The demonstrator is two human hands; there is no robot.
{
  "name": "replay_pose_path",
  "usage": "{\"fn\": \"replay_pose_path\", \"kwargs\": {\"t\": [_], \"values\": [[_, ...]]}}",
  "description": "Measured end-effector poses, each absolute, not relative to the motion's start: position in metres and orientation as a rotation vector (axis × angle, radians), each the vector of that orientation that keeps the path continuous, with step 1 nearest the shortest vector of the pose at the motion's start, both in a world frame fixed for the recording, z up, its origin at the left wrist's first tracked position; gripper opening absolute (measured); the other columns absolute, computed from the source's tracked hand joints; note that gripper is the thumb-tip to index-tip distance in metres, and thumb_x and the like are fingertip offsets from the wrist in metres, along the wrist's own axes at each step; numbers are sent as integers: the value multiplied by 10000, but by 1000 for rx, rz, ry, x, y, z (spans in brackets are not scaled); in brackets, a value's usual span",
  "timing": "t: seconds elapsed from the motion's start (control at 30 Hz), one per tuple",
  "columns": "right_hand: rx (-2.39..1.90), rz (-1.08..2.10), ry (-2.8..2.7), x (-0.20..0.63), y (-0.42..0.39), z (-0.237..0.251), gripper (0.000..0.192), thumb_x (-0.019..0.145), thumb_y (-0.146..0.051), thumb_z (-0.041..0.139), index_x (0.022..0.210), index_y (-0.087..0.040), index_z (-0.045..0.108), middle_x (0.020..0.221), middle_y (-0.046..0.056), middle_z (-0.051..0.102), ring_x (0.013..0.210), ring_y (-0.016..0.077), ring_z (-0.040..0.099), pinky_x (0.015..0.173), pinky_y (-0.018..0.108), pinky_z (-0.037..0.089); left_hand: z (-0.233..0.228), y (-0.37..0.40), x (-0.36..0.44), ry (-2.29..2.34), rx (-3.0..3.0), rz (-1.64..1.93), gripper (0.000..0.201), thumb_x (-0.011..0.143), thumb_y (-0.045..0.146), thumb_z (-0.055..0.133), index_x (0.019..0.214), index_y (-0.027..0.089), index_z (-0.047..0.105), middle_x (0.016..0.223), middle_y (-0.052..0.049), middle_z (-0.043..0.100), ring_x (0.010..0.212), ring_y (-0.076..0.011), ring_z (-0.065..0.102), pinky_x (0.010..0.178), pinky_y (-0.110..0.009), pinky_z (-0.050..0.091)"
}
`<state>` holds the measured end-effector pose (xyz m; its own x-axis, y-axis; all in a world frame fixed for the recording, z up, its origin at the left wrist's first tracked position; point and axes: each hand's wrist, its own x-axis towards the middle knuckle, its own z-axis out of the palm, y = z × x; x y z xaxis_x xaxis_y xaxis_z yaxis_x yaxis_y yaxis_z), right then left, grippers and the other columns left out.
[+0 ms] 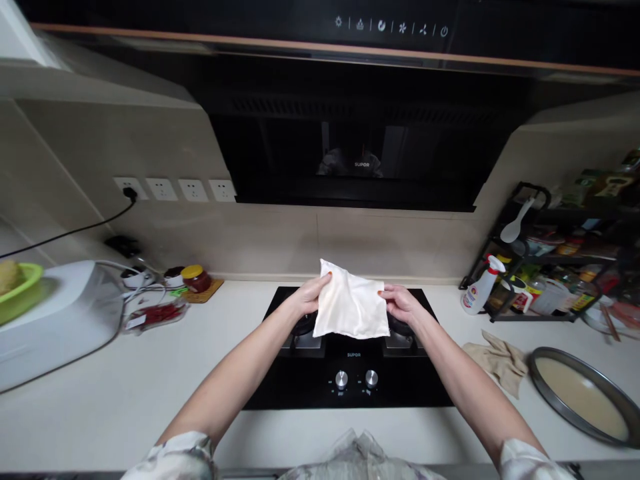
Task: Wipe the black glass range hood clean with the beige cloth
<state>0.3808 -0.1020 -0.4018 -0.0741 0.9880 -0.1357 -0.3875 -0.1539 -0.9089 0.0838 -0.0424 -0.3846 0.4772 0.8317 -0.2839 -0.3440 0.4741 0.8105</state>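
Observation:
A white cloth (353, 303) hangs spread between my two hands, over the black gas stove (353, 387). My left hand (314, 292) pinches its left side, with the thumb lying on the front. On the opposite side, my right hand (400, 303) grips the right edge near the upper corner. The cloth hides the middle of the stove and part of the burners. Below it, two silver knobs (356, 380) show on the stove's front.
A spray bottle (481, 287), a beige rag (500, 360) and a round pan of pale liquid (535, 373) are on the right, near a black spice rack (545, 317). Left are a jar (196, 279), a red packet (156, 315) and a white appliance (65, 320). The range hood (350, 160) overhangs the stove.

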Motion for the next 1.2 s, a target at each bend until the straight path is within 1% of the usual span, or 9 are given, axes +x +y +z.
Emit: {"fn": "replay_pose_path", "kwargs": {"t": [0.23,0.37,0.53,0.63,0.77,0.83,0.97,1.1,1.2], "values": [[-955,1332,-925,347,-101,-398,374,704,-176,757,1078,-174,738,922,59,798,877,246,778,937,447,663,-383,-64,106,748,753,857,244,1111,343,697,1135,112,772,1109,-186,814,988,-287,806,940,-395,681],[-980,1050,-1438,296,-110,-402,545,742,-257,756,1284,-195,737,1193,82,778,1048,234,737,1055,438,613,-391,-79,137,571,722,894,208,1031,293,833,1113,118,757,984,-139,802,875,-243,787,947,-358,671],[-1055,844,-1437,304,-111,-398,524,818,-442,765,1275,-186,768,1245,128,760,1138,247,725,1105,442,597,-389,-72,128,539,674,971,244,930,110,857,1126,86,714,1007,-153,804,914,-258,804,993,-384,674],[-1145,801,-1147,323,-111,-394,829,707,-544,904,1429,-198,689,1368,167,728,1251,294,703,1082,458,618,-383,-63,115,498,664,980,352,896,107,853,1208,71,694,1102,-187,810,1022,-305,813,1082,-459,653],[-992,1238,-1081,321,-116,-398,1231,560,-470,1029,1636,-232,482,1283,141,787,1167,316,765,1022,480,648,-376,-59,111,367,764,890,562,797,186,979,1261,49,693,1209,-236,794,1154,-374,789,1165,-522,601],[-917,1269,-1082,316,-117,-399,1174,550,-398,1035,1595,-248,523,1205,107,814,1051,297,793,933,435,667,-375,-60,113,328,833,870,669,755,248,1032,1298,57,692,1249,-242,785,1191,-386,776,1175,-526,589],[-942,1216,-1055,321,-114,-397,787,520,-320,1012,1247,-207,734,1087,79,835,911,251,784,824,346,642,-375,-62,115,384,1018,863,746,638,212,1060,1292,74,728,1227,-224,792,1151,-366,781,1084,-453,624],[-929,1200,-1087,331,-106,-393,534,556,-362,991,1023,-187,799,984,63,828,846,215,750,792,314,602,-368,-66,111,505,1289,965,489,707,351,1001,1096,105,834,1135,-178,804,1040,-324,785,975,-413,640],[-901,1143,-1074,334,-97,-392,389,586,-380,965,882,-196,794,933,53,811,835,205,724,770,301,577,-354,-68,103,503,1572,1002,325,812,423,976,963,148,891,1293,-178,760,1188,-317,738,1072,-405,599]]}}
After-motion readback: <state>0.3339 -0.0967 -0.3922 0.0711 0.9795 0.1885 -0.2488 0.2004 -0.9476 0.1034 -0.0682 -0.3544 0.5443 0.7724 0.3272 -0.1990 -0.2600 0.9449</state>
